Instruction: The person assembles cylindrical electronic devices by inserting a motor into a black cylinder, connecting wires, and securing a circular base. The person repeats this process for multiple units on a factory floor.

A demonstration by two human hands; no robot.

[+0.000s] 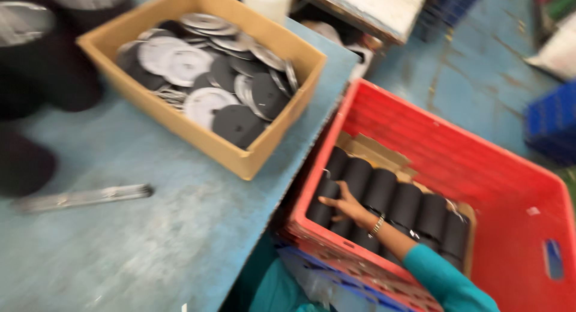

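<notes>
Blue-painted floor is showing at the top right, and a worn blue table [150, 228] is filling the left half of what we are looking down on. Against the table's right edge a red plastic crate [456, 150] is sitting on a blue crate [336, 282], and we are reaching into it with our right hand [342, 205], the teal sleeve [444, 276] and a beaded bracelet [376, 226] coming in from the bottom. The fingers are curling over one of the black cylinders [396, 204] lying in rows along the crate's near wall; they are touching it, though the blur is keeping us from telling whether the grasp is closed round it. Brown cardboard [372, 150] is lining the crate behind the rows. Our left hand is not showing.

On the table's far edge a cardboard box [240, 156] is holding loose round discs [210, 78], some silver, some dark grey. A flat metal bar [84, 198] is lying near the table's left edge, and dark shapes, too blurred to name, are standing at the far left.

To lift a cylinder cleanly, we judge it best to be wrapping the fingers well round its curved side, since the neighbours are packed touching and could roll or shift, and to be keeping the wrist clear of the crate's near rim.
</notes>
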